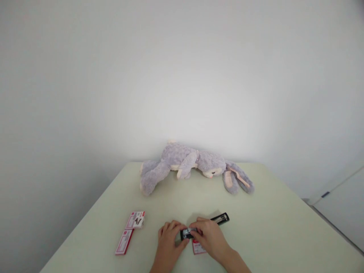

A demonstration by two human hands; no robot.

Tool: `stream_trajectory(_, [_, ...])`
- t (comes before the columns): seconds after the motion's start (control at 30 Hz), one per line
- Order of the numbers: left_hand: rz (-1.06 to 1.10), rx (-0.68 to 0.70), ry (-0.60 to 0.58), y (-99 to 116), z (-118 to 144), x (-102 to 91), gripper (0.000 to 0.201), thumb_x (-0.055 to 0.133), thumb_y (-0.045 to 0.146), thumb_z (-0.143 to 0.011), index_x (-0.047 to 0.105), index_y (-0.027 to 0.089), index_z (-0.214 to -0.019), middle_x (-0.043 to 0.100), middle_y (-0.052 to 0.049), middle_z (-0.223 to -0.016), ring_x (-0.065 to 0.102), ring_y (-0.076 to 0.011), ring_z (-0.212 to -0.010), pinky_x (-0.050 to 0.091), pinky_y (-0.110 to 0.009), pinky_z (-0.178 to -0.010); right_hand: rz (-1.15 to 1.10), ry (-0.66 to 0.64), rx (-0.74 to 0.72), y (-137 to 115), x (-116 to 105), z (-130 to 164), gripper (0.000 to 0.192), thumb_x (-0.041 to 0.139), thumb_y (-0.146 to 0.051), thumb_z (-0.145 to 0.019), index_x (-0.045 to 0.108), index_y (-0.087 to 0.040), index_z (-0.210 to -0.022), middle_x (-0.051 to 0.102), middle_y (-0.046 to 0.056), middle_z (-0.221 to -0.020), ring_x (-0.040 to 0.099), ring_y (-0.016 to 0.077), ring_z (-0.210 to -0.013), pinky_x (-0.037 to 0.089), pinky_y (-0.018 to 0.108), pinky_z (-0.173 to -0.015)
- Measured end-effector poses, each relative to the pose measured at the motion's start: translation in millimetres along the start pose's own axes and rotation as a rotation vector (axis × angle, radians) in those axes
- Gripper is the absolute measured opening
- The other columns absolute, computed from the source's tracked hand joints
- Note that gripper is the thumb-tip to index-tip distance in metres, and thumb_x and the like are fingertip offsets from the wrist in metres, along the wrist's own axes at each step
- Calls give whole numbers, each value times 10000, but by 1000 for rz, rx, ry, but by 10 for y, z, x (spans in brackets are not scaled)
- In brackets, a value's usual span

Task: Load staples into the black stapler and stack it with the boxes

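A black stapler (223, 218) lies opened out on the table, running from my left fingertips up to the right, its middle hidden behind my right hand. My left hand (170, 239) is closed, with thumb and fingers gripping the stapler's near left end. Over the same end, my right hand (209, 236) pinches a small silvery piece, which looks like a strip of staples (190, 229), against the stapler's channel. Partly under my right hand is a red and white staple box (198, 248); the rest of it is covered.
Two more red and white boxes (124, 242) (135, 220) lie at the left, their corners touching. A lavender plush rabbit (182, 157) lies on its side along the back of the pale table (256, 235), against the wall (182, 76).
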State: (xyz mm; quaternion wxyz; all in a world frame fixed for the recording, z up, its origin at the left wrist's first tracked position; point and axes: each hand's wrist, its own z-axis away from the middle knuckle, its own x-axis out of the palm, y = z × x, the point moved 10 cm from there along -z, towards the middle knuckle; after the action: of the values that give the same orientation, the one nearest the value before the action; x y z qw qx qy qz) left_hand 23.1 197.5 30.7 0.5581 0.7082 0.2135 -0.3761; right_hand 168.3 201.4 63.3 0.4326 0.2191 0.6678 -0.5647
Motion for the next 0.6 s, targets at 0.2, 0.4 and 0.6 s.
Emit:
stream_trajectory(0.2, [12,-11,2,9,24,7,295,708,479,-862,714,364,-1134,684,-9,-1136,563,-252,-1104,345,-419,-993,20,-52,-44,-47,46,-8,182,597,-314,-958,779,-317,-956,687,-23,-850,658,149,-814,376,218,-724])
stream_trajectory(0.4, [6,-9,17,8,30,-9,320,716,498,-852,708,372,-1146,686,-13,-1147,565,-260,-1101,352,-429,-991,26,69,168,166,-63,117,232,628,-308,-913,706,-283,-1130,712,-9,-780,661,187,-752,374,249,-683])
stream_trajectory(0.6, [1,-7,23,-3,41,4,303,712,480,-864,700,385,-1151,686,5,-1154,566,-248,-1113,341,-413,-996,-181,65,130,210,219,286,266,567,-307,-919,682,-266,-1155,669,-31,-719,621,161,-674,380,235,-635])
